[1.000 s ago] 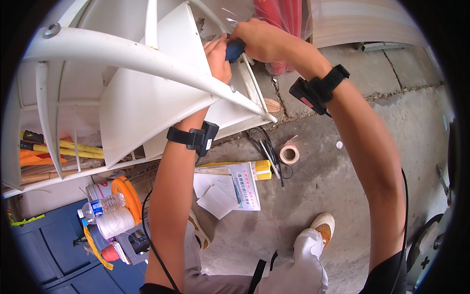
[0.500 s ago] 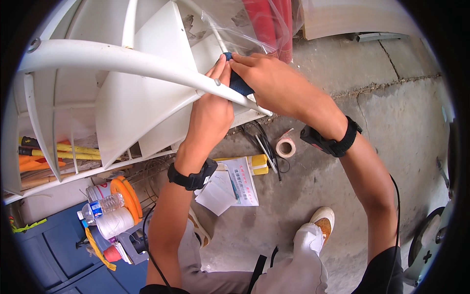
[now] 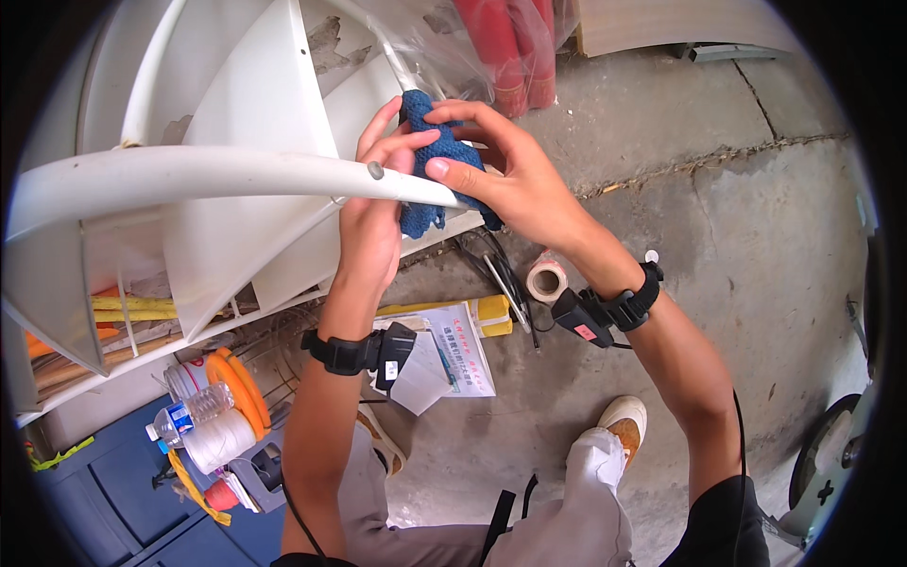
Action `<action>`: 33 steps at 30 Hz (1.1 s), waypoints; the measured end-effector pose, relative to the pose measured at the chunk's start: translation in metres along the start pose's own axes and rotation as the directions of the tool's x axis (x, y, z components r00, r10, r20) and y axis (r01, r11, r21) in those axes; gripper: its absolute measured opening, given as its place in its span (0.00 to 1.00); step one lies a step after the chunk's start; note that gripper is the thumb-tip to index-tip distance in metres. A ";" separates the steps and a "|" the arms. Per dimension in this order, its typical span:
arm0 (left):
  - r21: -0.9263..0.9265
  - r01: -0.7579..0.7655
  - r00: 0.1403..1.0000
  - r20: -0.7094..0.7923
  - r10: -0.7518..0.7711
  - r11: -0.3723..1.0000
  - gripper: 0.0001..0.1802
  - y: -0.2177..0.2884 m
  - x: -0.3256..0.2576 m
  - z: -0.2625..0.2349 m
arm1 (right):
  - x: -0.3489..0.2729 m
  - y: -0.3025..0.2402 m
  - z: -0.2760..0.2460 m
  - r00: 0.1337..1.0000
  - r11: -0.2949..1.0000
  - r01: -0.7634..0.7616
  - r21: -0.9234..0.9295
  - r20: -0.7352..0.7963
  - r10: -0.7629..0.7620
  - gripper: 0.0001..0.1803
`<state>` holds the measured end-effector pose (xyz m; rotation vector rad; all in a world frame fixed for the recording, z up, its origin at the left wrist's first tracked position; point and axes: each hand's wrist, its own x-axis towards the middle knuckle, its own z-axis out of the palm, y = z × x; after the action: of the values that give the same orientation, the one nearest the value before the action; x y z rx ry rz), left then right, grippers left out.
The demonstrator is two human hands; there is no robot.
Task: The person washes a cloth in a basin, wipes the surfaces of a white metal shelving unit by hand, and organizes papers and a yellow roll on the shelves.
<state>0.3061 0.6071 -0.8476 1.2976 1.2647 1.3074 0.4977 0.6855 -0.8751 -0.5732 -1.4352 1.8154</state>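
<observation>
Working at the lower end of the curved white tube [image 3: 208, 172], both hands are on the blue cloth [image 3: 454, 149]! It sits bunched at the front corner of the white rack [image 3: 255, 104], showing above and below the tube; how far it wraps round is hard to tell. The right hand [image 3: 529, 189] has it, thumb pressed on top, fingers bent over the far side. And the left hand [image 3: 371, 227]? Fingers nearly straight, laid against the cloth, the tube crossing in front of the knuckles; whether they clasp it, I cannot tell. Down on the concrete floor [image 3: 699, 397], a tape roll [image 3: 551, 264] stands just beside a black cable [image 3: 516, 280], with a printed sheet [image 3: 475, 352] nearby. Over at lower left, a clear bottle [image 3: 203, 403] lies next to a white spool [image 3: 217, 442]. Top centre, red cylinders [image 3: 505, 52] under clear plastic!
</observation>
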 end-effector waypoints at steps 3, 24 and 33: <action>0.065 -0.023 0.999 -0.045 0.026 0.998 0.16 -0.010 0.006 0.003 | 0.007 0.016 -0.006 0.999 0.997 0.013 0.082 0.043 -0.017 0.33; 0.481 -0.109 0.989 -0.034 0.143 0.870 0.19 -0.020 0.034 -0.003 | 0.043 0.042 -0.030 0.925 0.918 0.380 -0.113 0.044 -0.378 0.23; 0.442 -0.092 0.993 -0.030 0.117 0.892 0.19 -0.007 0.025 -0.001 | 0.017 0.022 -0.016 0.900 0.891 0.304 -0.336 -0.205 -0.385 0.18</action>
<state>0.3026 0.6320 -0.8515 1.6719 1.6144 1.1738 0.4925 0.7064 -0.8984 -0.6353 -1.5189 1.2006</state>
